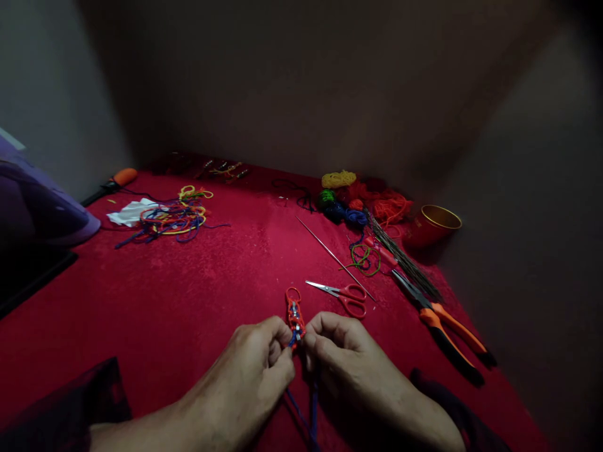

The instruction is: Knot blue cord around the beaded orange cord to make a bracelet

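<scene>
Knotted cord piece [294, 312], mostly red with blue strands and small silvery bits down its middle, lies between the two hands, a red loop [293, 291] at its far end. The left hand [264, 364] is closed, thumb and fingers pinching its near end on the left; the right hand [343, 348] pinches the right edge there. Blue cords [304, 415] trail from below the fingers toward the person. Just beyond the right hand, red-handled scissors [342, 292] lie on the red-covered table [226, 276], with a thin metal rod [330, 252] past them. Right of the right hand are orange-and-black pliers [429, 314]; farther beyond it, yarn bundles [355, 199] and a gold-rimmed red cup [426, 234]. Well beyond the left hand, off to the left, sits a multicoloured cord tangle [174, 220] beside white paper [134, 213].
</scene>
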Motion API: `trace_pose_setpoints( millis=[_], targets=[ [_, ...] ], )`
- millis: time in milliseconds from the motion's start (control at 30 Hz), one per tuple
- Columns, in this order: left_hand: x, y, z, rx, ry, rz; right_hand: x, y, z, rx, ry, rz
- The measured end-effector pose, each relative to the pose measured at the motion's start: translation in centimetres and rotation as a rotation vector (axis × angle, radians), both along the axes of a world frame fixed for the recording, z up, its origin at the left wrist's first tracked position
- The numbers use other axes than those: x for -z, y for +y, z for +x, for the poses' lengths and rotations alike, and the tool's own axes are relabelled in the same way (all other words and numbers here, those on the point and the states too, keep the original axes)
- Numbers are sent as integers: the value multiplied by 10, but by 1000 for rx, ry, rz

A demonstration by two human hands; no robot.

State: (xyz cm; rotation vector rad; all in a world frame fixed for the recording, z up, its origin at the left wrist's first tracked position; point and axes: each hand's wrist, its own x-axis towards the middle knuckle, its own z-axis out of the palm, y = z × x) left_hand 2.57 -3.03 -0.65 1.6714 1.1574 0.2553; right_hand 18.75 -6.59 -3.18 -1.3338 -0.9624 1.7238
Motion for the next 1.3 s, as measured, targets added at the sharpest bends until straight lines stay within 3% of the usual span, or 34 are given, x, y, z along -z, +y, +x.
trace_pose_setpoints(
  millis=[267, 333, 433, 533, 667, 833, 900, 1100, 1300],
  targets=[
    [9, -1, -2, -89, -176, -441, -6, 2, 0, -14, -33, 0],
    [12, 0, -2, -92, -206, -475, -8, 2, -1, -18, -50, -8],
    [13, 3, -2, -58, -277, -248, -10, 2, -1, -35, -60, -16],
    [10, 5, -3, -8, -169, 12, -10, 2, 0, -43, -42, -13],
    [8, 3, -8, 77, -31, 256, -6, 3, 2, -55, -42, 5],
    [9, 1, -9, 171, -76, 487, -5, 2, 1, -38, -18, -1],
    [7, 2, -7, 128, -132, 441, -6, 2, 1, -48, -36, -11],
    [0, 6, -3, -70, -127, 70, -12, 2, 2, -80, -80, 5],
    [12, 6, -3, -136, -140, -173, -8, 2, 4, -79, -60, 32]
  ],
)
